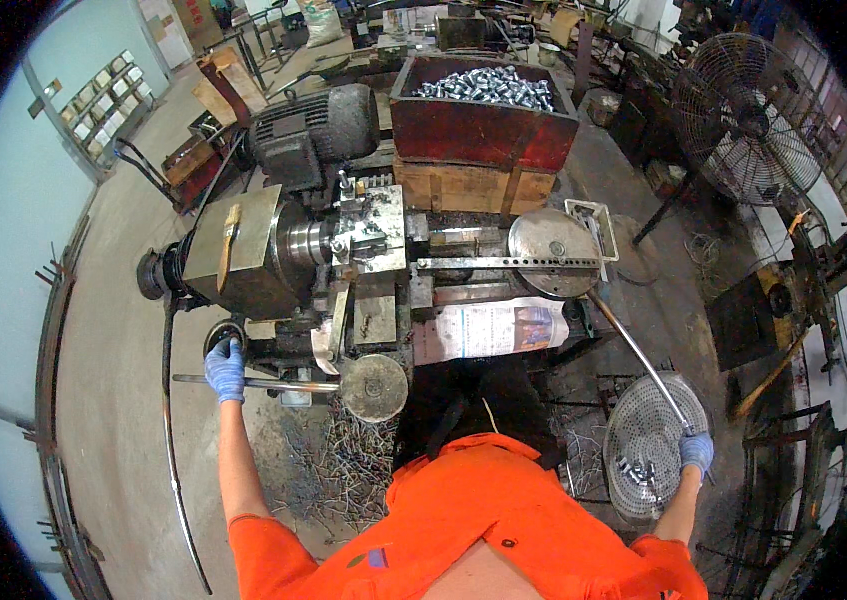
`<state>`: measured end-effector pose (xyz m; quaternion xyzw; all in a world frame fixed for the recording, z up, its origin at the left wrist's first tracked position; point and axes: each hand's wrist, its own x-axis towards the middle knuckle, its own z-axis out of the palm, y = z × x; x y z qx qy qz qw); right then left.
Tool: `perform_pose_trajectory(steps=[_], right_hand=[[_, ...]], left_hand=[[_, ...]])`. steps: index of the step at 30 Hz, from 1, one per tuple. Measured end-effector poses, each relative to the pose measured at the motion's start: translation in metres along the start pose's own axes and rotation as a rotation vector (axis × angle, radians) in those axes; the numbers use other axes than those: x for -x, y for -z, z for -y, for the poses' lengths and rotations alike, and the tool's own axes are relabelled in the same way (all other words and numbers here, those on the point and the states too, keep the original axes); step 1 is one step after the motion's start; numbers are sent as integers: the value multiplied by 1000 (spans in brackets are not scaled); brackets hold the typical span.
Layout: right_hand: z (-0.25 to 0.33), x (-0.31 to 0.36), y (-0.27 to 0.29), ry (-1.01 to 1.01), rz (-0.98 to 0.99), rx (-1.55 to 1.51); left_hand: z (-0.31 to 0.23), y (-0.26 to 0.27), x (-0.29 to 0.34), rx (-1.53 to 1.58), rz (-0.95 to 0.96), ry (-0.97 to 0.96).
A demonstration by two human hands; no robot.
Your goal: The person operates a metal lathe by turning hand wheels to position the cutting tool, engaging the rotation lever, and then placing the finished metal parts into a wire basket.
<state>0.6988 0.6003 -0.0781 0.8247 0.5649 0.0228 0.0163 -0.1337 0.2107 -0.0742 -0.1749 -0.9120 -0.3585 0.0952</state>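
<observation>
My left hand (pixel 225 370), in a blue glove, is closed at the lower rim of a small black handwheel (pixel 225 331) on the machine's left side. A steel rod (pixel 289 385) passes at the same hand and runs right to a round metal weight (pixel 375 388). Stretched out to the right, my right hand (pixel 697 452), also blue-gloved, grips the end of a long lever (pixel 639 350). That lever slopes up to a round plate (pixel 551 250) with a perforated bar (pixel 504 264). Near the machine's middle sits a metal tool block (pixel 374 230) beside the spindle (pixel 306 243).
Below my right hand is a perforated metal basket (pixel 629 490) with several shiny metal parts. A red bin (pixel 484 135) full of similar parts stands behind the machine. A motor (pixel 314 125) is at the back left, a fan (pixel 750 118) at right. Metal shavings (pixel 339 470) cover the floor below.
</observation>
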Motion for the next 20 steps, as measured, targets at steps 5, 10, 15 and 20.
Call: perform_pose_trajectory(steps=[5,10,15,20], right_hand=[[3,3,0,-28,-15,30],[5,6,2,-30,14,68],[8,16,13,0,38,53],[13,17,15,-2,38,88]], left_hand=[[1,2,0,108,28,55],[-2,3,2,9,21,3],[-2,3,2,-44,-13,-37],[-2,1,2,-25,-27,4]])
